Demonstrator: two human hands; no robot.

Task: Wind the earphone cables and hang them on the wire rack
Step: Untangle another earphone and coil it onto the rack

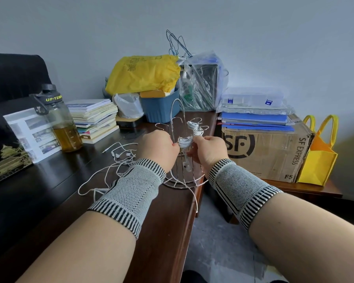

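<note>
While a wound coil of white earphone cable [184, 141] is kept at one of the hooks of the wire rack [184, 160], it is pinched from both sides: the left hand [158, 149] grips its near edge with curled fingers, and the right hand [207, 149] closes on its other side. Such a two-sided hold appears to be chosen so that the turns are kept from springing loose as the coil is seated on the hook; whether it already hangs free cannot be told. An earbud [186, 165] and a loose tail of cable are left dangling below, inside the rack's frame. Two finished coils [194, 127] are seen on hooks further back, so the task is judged partly done. An unwound tangle of earphones [119, 160] is left on the table to the left, presumably kept within reach for winding.

The rack is set at the right edge of a dark wooden table [49, 180]. A drink bottle [59, 119], stacked books [94, 119], a blue tub [161, 111] and a yellow bag [143, 73] are crowded behind. A cardboard box [270, 152] is stood on a lower side table against a plain grey wall.
</note>
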